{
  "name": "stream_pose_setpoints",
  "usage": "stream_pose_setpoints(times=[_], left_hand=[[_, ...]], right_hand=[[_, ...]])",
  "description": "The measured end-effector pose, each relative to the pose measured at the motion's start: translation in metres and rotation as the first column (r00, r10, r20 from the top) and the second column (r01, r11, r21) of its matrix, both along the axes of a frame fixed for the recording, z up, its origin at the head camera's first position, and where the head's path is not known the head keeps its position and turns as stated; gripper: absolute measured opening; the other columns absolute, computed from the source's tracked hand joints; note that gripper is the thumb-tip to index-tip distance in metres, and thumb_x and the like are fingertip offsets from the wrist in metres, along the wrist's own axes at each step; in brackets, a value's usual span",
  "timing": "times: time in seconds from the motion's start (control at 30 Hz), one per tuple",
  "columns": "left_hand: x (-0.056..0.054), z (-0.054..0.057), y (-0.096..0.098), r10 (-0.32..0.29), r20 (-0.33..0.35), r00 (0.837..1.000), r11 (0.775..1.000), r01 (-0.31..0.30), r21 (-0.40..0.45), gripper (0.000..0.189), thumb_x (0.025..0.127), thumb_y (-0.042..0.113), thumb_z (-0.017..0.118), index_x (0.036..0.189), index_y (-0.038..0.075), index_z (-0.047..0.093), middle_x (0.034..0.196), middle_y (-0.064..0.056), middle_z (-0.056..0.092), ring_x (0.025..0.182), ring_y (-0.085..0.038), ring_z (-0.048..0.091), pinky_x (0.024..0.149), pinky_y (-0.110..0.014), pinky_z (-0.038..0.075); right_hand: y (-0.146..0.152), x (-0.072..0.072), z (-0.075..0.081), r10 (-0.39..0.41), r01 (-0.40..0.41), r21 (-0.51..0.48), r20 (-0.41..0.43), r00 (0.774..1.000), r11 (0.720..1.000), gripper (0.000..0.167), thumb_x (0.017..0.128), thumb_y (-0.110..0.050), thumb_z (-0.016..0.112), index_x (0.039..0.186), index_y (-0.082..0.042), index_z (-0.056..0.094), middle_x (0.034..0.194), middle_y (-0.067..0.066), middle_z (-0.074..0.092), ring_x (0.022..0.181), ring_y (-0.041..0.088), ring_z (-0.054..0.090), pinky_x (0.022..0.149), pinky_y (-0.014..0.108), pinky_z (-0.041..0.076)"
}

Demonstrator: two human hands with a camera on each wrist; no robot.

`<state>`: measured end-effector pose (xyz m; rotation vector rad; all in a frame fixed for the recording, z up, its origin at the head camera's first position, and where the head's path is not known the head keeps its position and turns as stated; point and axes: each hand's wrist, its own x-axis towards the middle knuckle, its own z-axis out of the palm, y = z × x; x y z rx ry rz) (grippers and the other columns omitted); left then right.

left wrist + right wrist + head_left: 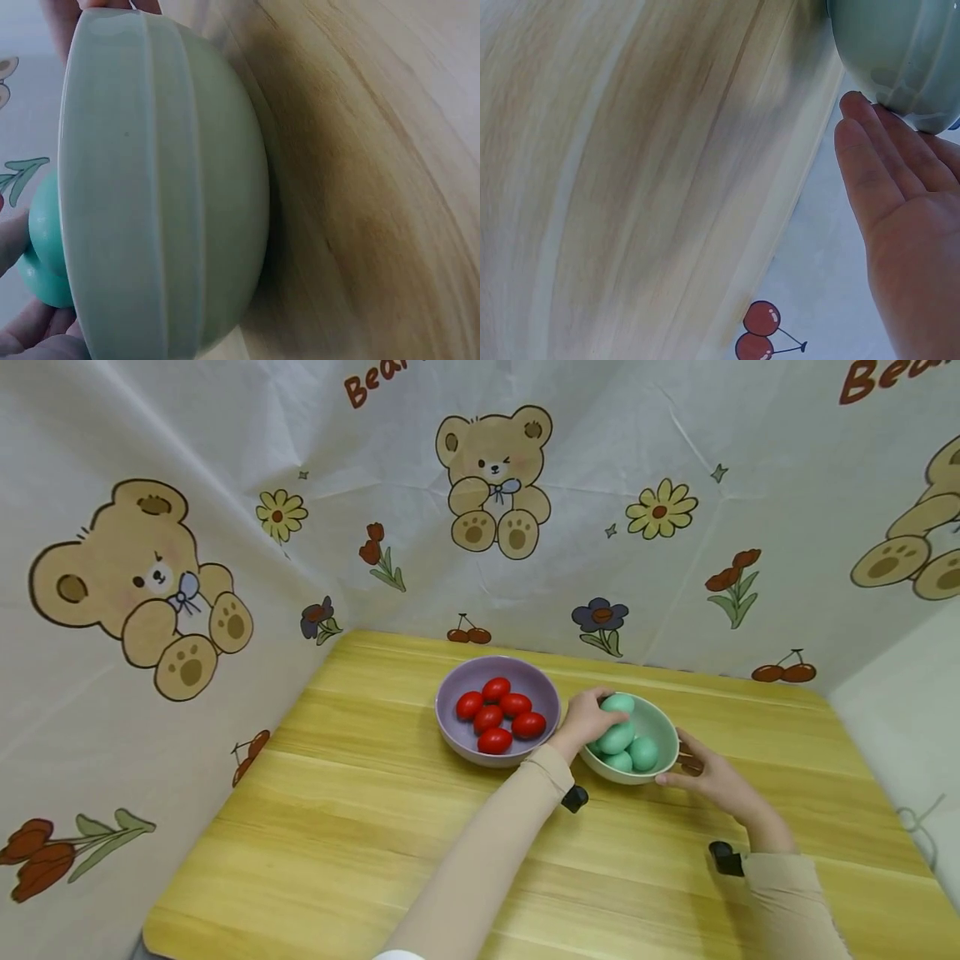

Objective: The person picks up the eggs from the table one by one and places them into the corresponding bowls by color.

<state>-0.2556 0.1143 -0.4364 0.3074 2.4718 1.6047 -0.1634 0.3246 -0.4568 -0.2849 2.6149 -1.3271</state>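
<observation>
A pale green bowl (pixel 660 727) holds several mint-green eggs (pixel 642 753). Reaching in from its left side, my left hand (pixel 587 720) grips one green egg (pixel 617 737) between thumb and fingers, above the others. In the left wrist view, two green eggs (pixel 46 225) show past the bowl's rim, close to the fingers. My right hand (pixel 716 783) rests against the bowl's right outer side, its thumb near the front rim. In the right wrist view, the fingers (pixel 870 169) are straight and touch the bowl wall (pixel 900 60).
A purple bowl (pixel 447 739) with several red eggs (pixel 488 719) stands just left of the green bowl, beside my left wrist. Both bowls are on a wooden table (pixel 360 810). A bear-printed cloth (pixel 405 460) hangs along the table's back and left edges.
</observation>
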Motion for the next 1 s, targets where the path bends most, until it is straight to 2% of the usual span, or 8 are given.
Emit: stream_pose_setpoints(times=[0.1, 0.23, 0.63, 0.8, 0.9, 1.0], left_hand=[[0.001, 0.000, 0.003, 0.027, 0.028, 0.999, 1.000, -0.026, -0.004, 0.046, 0.081, 0.022, 0.074, 0.123, 0.011, 0.059, 0.114, 0.001, 0.060, 0.099, -0.011, 0.056, 0.081, -0.021, 0.046], [0.001, 0.000, 0.005, 0.042, 0.029, 0.999, 0.998, -0.041, -0.050, 0.045, 0.081, 0.023, 0.073, 0.123, 0.013, 0.060, 0.115, 0.001, 0.060, 0.100, -0.012, 0.055, 0.081, -0.022, 0.046], [-0.002, 0.003, 0.010, 0.043, 0.051, 0.998, 0.981, -0.032, -0.190, 0.038, 0.083, 0.022, 0.070, 0.120, 0.019, 0.063, 0.110, 0.002, 0.061, 0.102, -0.017, 0.050, 0.080, -0.027, 0.045], [-0.004, 0.004, 0.011, 0.044, 0.098, 0.994, 0.973, -0.021, -0.228, 0.041, 0.085, 0.025, 0.068, 0.124, 0.020, 0.060, 0.115, 0.002, 0.059, 0.108, -0.019, 0.047, 0.084, -0.029, 0.045], [-0.005, 0.002, 0.011, 0.048, 0.119, 0.992, 0.975, -0.020, -0.221, 0.041, 0.085, 0.025, 0.067, 0.126, 0.022, 0.059, 0.116, 0.002, 0.058, 0.109, -0.018, 0.047, 0.084, -0.030, 0.045], [-0.005, 0.000, 0.010, 0.051, 0.132, 0.990, 0.985, -0.029, -0.169, 0.041, 0.085, 0.024, 0.068, 0.125, 0.022, 0.060, 0.117, 0.002, 0.058, 0.105, -0.016, 0.050, 0.083, -0.030, 0.045]], right_hand=[[0.000, 0.000, 0.000, -0.005, 0.005, 0.002, 0.000, 1.000, 1.000, 0.091, 0.087, -0.028, 0.066, 0.148, -0.001, 0.004, 0.142, 0.030, 0.025, 0.121, 0.048, 0.036, 0.092, 0.056, 0.039], [0.000, 0.000, 0.000, -0.007, 0.007, 0.002, -0.005, 1.000, 1.000, 0.091, 0.087, -0.027, 0.067, 0.147, 0.000, 0.004, 0.142, 0.030, 0.026, 0.121, 0.048, 0.036, 0.092, 0.056, 0.040], [0.000, 0.000, -0.001, -0.006, 0.006, 0.001, -0.016, 1.000, 1.000, 0.090, 0.087, -0.027, 0.067, 0.148, -0.002, 0.006, 0.139, 0.029, 0.031, 0.121, 0.048, 0.037, 0.093, 0.056, 0.038], [-0.001, 0.001, 0.001, -0.001, 0.001, -0.004, -0.022, 1.000, 1.000, 0.089, 0.087, -0.025, 0.067, 0.148, -0.001, 0.006, 0.139, 0.029, 0.031, 0.120, 0.049, 0.037, 0.093, 0.057, 0.038], [-0.002, 0.002, 0.003, -0.003, 0.003, -0.004, -0.017, 1.000, 1.000, 0.089, 0.087, -0.024, 0.067, 0.148, -0.001, 0.006, 0.138, 0.030, 0.031, 0.120, 0.049, 0.037, 0.093, 0.057, 0.038], [-0.002, 0.003, 0.004, -0.004, 0.004, -0.003, -0.013, 1.000, 1.000, 0.090, 0.087, -0.024, 0.067, 0.148, -0.001, 0.005, 0.138, 0.030, 0.031, 0.120, 0.049, 0.037, 0.093, 0.057, 0.038]])
